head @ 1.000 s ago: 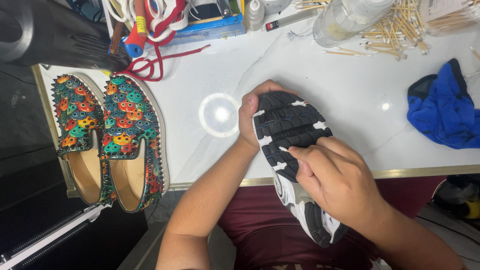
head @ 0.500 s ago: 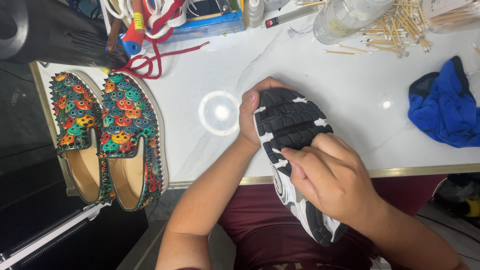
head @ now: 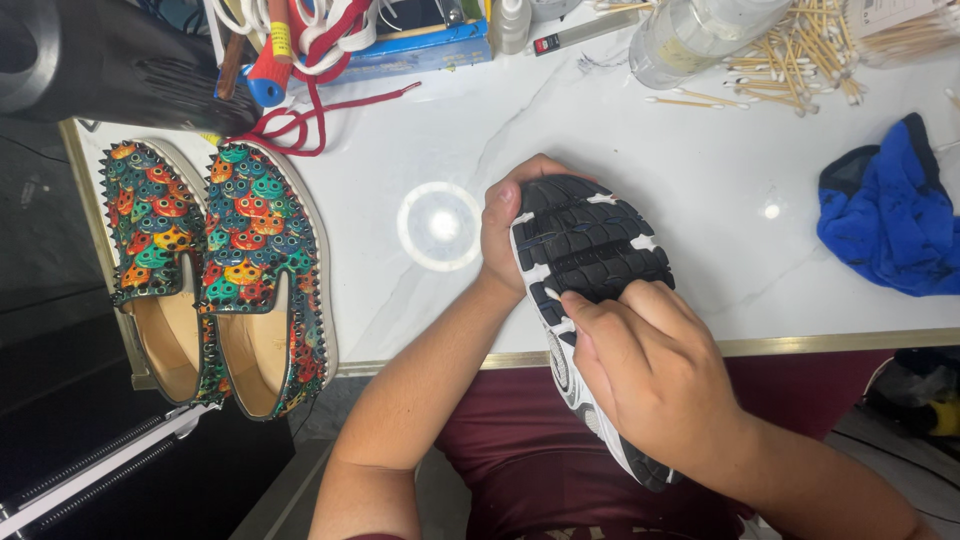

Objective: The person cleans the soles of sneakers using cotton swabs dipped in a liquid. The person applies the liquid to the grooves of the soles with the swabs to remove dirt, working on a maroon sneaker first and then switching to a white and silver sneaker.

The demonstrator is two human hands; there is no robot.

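Sneaker sole-up at frame centre, overhanging tabletop front edge; bare marble left of it. Left hand grip wraps the toe. Right hand fingers press the sole.

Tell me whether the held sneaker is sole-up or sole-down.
Sole-up: the sneaker's black tread faces the camera, left hand gripping its toe, right hand across its middle.

The right hand covers the middle of the sneaker's sole, and its upper faces away, unseen. The jar and cotton swabs are cut off by the top edge.
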